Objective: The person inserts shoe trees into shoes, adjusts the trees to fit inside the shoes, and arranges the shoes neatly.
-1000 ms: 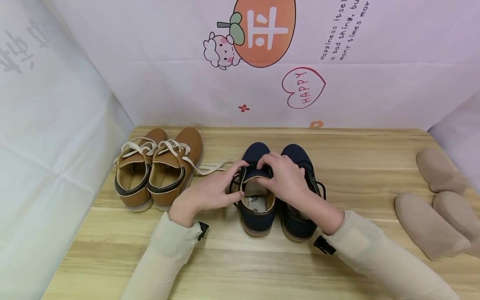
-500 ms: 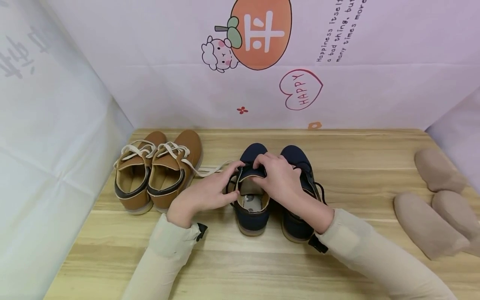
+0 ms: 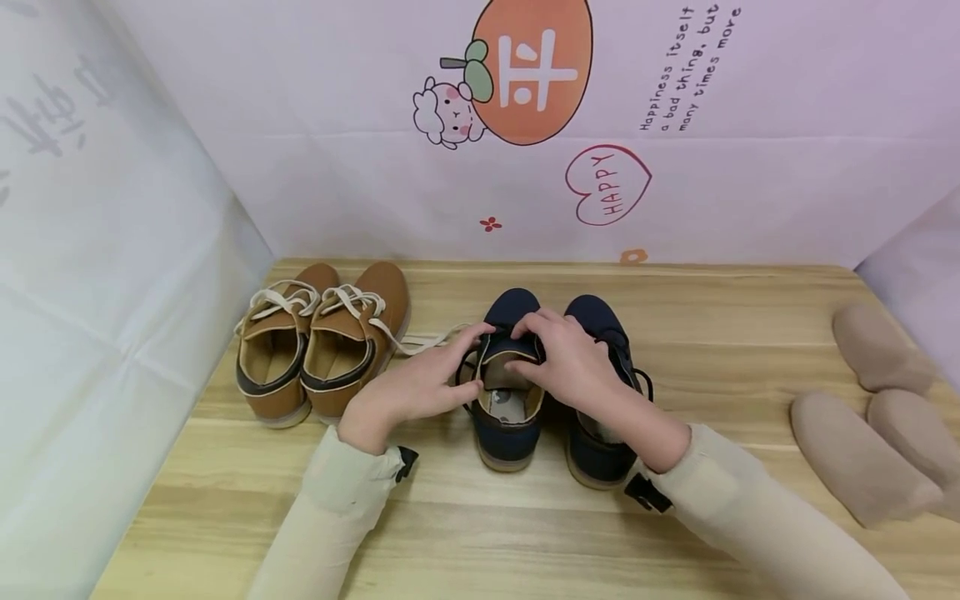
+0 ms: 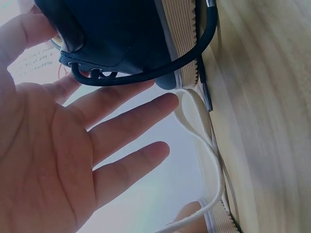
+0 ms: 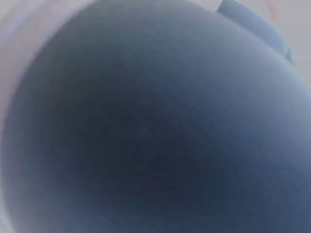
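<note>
- Navy-blue, smooth-surfaced lace-up shoe (image 3: 507, 443) with a ridged tan sole (image 4: 181, 43) is set upright near the centre of the frame on a pale wood-grain bench (image 3: 517, 542), toe towards the upper edge.
- A matching navy-blue shoe (image 3: 594, 315) is placed just to its right; a brown lace-up pair with cream laces (image 3: 275, 406) is seen at left.
- The left hand (image 3: 416, 385) is held beside the shoe's left side, its fingers straight and spread apart.
- By the right hand (image 3: 573, 360) the front of the opening is gripped, fingers curled over, thumb inside; how firmly cannot be told.
- Lightness, a pliable upper and a stiffer sole are to be expected; slight slipperiness is possible.
- Hold is best taken at the firm-looking heel; the tongue (image 3: 501, 345) would probably bend.
</note>
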The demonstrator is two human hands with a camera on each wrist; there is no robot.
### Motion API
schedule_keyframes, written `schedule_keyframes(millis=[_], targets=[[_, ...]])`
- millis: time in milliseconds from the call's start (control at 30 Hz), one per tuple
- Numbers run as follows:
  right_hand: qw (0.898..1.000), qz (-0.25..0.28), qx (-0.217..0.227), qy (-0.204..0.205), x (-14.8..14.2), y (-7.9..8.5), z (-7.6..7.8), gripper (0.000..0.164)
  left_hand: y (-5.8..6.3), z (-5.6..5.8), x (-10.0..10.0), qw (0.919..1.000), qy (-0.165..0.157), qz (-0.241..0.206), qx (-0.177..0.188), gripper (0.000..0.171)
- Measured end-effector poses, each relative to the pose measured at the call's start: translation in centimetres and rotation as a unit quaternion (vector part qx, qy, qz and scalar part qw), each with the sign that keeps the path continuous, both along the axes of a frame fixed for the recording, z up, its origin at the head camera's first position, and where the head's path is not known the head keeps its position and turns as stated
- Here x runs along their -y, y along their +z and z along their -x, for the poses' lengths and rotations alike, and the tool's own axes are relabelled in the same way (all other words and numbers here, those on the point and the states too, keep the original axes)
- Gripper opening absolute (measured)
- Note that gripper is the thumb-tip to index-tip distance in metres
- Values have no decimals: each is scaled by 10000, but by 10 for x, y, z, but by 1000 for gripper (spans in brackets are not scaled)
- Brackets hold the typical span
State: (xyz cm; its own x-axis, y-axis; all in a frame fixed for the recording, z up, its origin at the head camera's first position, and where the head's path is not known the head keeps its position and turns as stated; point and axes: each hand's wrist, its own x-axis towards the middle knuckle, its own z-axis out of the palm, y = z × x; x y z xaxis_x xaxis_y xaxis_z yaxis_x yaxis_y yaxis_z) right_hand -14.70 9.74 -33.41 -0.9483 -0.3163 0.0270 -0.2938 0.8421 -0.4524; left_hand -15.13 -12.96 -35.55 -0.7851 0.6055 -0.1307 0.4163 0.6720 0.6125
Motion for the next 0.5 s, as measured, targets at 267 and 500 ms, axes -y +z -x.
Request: schedule_keyframes(millis=[267, 500], targets=[[9924, 755, -28, 973, -25, 5, -5, 34, 4, 0, -1, 9993, -160, -141, -294, 69], [9896, 1111, -27, 916, -41, 10, -9, 30, 5, -3, -2, 9988, -163, -142, -432, 68]])
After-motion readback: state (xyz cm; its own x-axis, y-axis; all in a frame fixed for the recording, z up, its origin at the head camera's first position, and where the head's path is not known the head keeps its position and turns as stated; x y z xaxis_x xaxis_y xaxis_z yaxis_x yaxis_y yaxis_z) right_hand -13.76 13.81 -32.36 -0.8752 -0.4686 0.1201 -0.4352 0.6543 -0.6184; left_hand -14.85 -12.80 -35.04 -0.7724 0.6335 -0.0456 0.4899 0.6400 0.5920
